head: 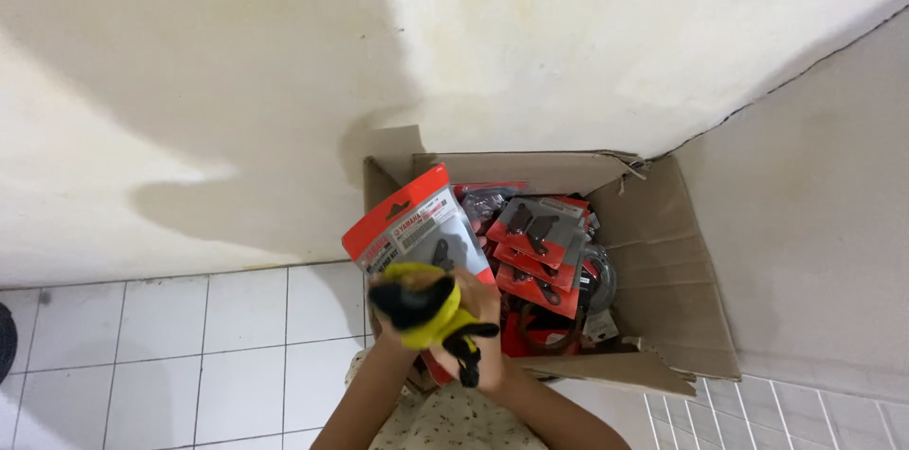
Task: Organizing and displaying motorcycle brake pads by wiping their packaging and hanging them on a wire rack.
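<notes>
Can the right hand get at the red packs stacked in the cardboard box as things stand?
Probably yes: the red packs lie uncovered in the open cardboard box, just beside the right hand. But both hands look busy with a red blister pack and a yellow-and-black item.

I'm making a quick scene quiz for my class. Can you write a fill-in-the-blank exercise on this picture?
1. The hands hold a red and grey blister pack together with a black and ____ glove.
2. More packs lie in an open ____ box.
3. The box stands in a corner on a floor of white ____.

Missing words: yellow; cardboard; tiles
</notes>
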